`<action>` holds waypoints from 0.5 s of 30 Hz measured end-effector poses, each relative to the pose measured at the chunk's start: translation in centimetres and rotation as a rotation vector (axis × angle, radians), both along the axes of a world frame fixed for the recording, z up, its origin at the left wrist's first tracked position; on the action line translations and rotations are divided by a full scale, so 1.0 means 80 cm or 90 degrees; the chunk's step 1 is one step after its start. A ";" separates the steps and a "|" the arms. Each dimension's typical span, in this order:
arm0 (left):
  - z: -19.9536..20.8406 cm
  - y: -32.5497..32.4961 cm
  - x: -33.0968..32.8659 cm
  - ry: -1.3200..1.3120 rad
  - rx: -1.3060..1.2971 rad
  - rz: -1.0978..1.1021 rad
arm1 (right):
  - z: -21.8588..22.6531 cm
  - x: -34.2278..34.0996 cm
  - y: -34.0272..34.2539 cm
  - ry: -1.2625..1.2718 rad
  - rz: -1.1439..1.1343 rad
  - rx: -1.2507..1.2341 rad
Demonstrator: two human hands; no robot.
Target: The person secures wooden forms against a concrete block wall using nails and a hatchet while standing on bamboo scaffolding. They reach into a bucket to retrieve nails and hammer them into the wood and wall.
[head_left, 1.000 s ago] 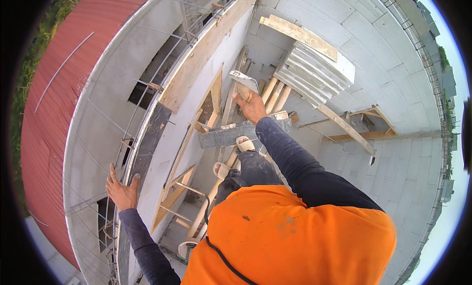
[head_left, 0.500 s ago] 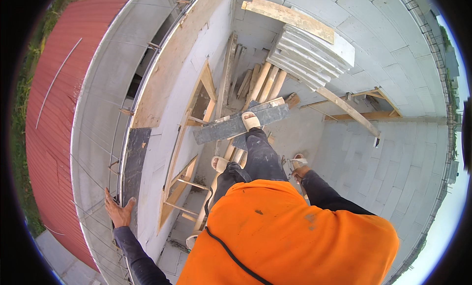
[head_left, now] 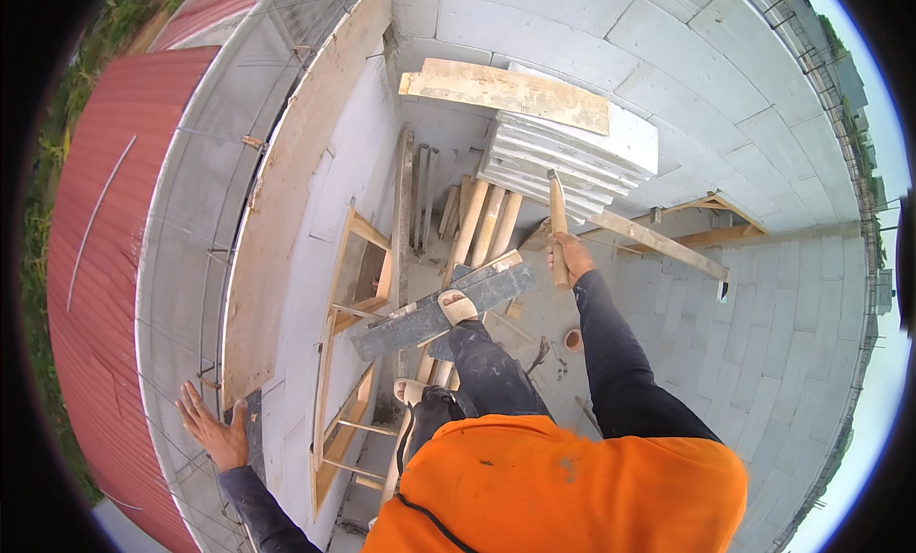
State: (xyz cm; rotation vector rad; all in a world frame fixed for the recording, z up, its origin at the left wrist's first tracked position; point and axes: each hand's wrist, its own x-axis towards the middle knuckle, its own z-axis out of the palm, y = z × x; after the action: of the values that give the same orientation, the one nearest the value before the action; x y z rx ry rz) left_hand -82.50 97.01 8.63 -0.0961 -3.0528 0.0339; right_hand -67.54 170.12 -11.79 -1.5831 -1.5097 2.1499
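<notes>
My left hand (head_left: pixel 218 429) lies with fingers spread at the top of the wall on the left, by the edge of a plywood panel (head_left: pixel 250 348) and thin steel bars. It holds nothing. My right hand (head_left: pixel 571 258) is wrapped round the wooden handle of a hammer (head_left: pixel 558 214), raised in front of me at centre right. The hammer's narrow head points away from me and appears almost edge-on. Below, one sandalled foot (head_left: pixel 458 307) rests on a grey-stained plank (head_left: pixel 496 291); the other foot (head_left: pixel 410 391) is on round poles.
Ahead is a stack of pale slabs (head_left: pixel 563 162) on poles, topped by a board (head_left: pixel 515 95). A beam (head_left: pixel 668 248) juts out at right. Wooden window frames (head_left: pixel 329 391) sit in the left wall. Beyond it lies a red roof (head_left: pixel 114 267). The floor is far below.
My right hand has swung up and forward from beside my leg, bringing the hammer into plain view. My left hand stays at the wall top, slightly shifted in view.
</notes>
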 end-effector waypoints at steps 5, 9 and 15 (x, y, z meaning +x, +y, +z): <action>-0.028 0.034 -0.009 -0.121 0.006 0.134 | 0.023 -0.161 0.142 0.109 -0.154 0.150; -0.034 0.043 -0.015 -0.148 0.000 0.175 | -0.025 -0.264 0.258 0.129 -0.316 0.089; -0.026 0.055 -0.027 -0.197 -0.024 0.219 | -0.127 -0.359 0.328 0.107 -0.442 0.113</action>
State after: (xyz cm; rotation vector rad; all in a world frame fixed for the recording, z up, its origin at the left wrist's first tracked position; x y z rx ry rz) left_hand -84.64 101.41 6.52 0.4661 -3.3351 0.1081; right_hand -96.27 196.39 -21.96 -1.5158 -0.8817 1.6529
